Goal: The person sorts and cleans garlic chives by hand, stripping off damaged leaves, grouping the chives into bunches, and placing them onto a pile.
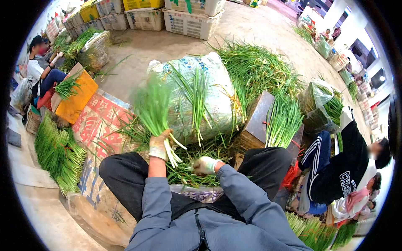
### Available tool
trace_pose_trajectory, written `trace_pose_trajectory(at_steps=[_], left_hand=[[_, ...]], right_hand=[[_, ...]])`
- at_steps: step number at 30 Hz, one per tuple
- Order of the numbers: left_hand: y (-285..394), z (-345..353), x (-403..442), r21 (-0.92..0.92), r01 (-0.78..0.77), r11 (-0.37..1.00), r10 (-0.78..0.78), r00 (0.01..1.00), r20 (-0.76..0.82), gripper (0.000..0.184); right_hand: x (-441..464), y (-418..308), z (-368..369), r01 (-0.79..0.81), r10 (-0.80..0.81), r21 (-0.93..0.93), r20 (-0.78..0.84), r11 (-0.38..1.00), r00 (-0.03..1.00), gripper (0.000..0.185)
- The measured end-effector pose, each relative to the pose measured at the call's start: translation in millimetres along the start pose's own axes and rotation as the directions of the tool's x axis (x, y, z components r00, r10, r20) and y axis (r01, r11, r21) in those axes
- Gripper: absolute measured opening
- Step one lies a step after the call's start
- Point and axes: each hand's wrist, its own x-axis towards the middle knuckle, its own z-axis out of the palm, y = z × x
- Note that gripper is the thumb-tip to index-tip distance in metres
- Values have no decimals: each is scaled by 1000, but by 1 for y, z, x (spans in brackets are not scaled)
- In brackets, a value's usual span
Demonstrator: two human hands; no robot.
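My left hand (159, 144), in a soiled white glove, is closed around a bunch of spring onions (154, 106). Their white ends point down toward my lap, and the green tops are smeared by motion. Lower and to the right, my right hand (205, 166), also gloved, has its fingers curled; whether anything is in them is hidden. Beneath it lie loose green leaves (188, 167) between my knees. A large plastic-wrapped bale (217, 83) stands before me with a few loose stalks (198, 100) on top.
A tied bunch of spring onions (284, 121) rests on a wooden box (257, 121) at right, near a big green heap (259, 71). More bunches (58, 152) lie at left beside an orange board (77, 100). Crates (190, 23) line the back. People sit on both sides.
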Motion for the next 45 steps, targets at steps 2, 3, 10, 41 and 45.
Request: trace_pose_trajectory(at_steps=[2, 3, 10, 41, 45], left_hand=[[2, -9, 8, -171, -38, 985, 37, 999, -8, 29], [2, -17, 17, -142, -32, 989, 31, 999, -14, 32], [-4, -7, 15, -195, 42, 980, -29, 997, 71, 43], [-3, 7, 9, -453, 113, 884, 31, 954, 298, 36], [-17, 16, 15, -138, 214, 967, -213, 977, 24, 24]], right_hand=[[-6, 7, -12, -32, 88, -375, 134, 927, 987, 43], [-10, 11, -21, 6, 29, -473, 68, 881, 997, 48], [40, 2, -74, -328, 195, -68, -685, 942, 702, 40], [50, 0, -103, 22, 140, 205, -740, 979, 658, 28], [6, -33, -77, 150, 284, 733, -432, 663, 856, 27]])
